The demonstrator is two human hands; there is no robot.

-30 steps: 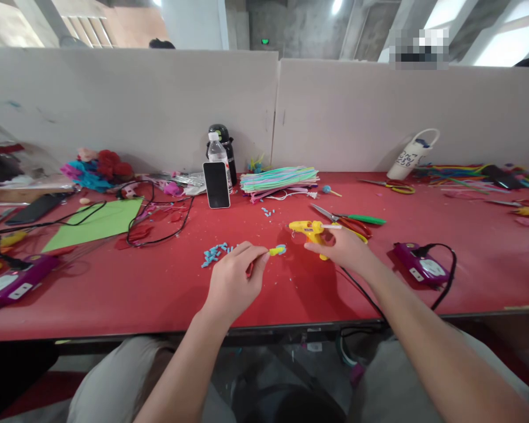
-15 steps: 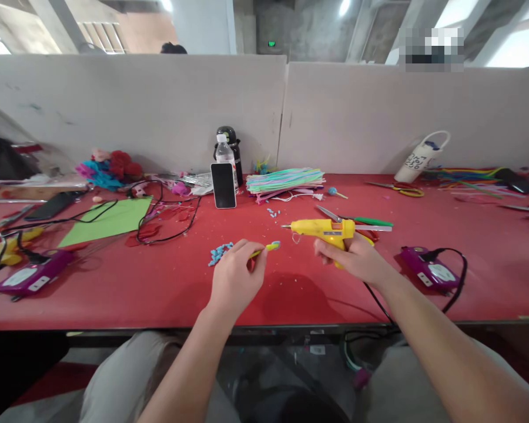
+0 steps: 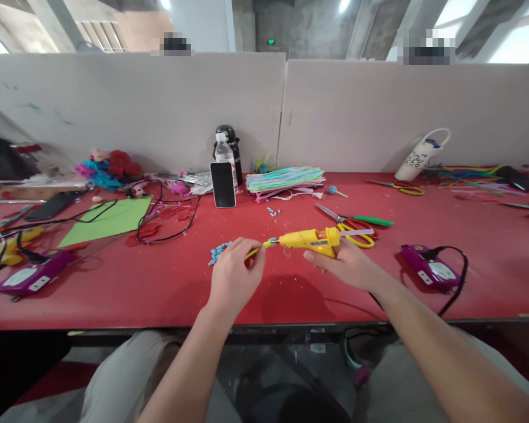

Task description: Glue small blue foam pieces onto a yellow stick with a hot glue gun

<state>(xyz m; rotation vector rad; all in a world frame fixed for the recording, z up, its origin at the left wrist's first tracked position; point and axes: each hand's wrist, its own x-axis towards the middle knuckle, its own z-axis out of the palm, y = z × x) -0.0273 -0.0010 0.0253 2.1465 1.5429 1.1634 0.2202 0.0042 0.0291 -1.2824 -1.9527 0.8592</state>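
My left hand (image 3: 238, 271) pinches a thin yellow stick (image 3: 252, 253), whose tip carries a small yellow and blue piece (image 3: 268, 244). Pointing left in my right hand (image 3: 350, 264) is a yellow glue gun (image 3: 311, 239), with a pale glue stick (image 3: 357, 232) poking out of its back. Its nozzle is at the blue and yellow tip; whether the two touch I cannot tell. Small blue pieces (image 3: 218, 252) lie in a pile just behind my left hand, and several more blue bits (image 3: 273, 212) are scattered farther back.
Scissors with yellow handles (image 3: 357, 236) and a green-handled tool (image 3: 372, 221) lie behind the glue gun. A phone (image 3: 223, 185) leans against bottles near bundled pastel pipe cleaners (image 3: 284, 179). Purple power strips (image 3: 429, 268) sit on both sides; a green sheet (image 3: 108, 220) lies left.
My right hand has brought the glue gun leftward and slightly down, so its nozzle now meets or overlaps the stick's tip. My left hand has barely moved.
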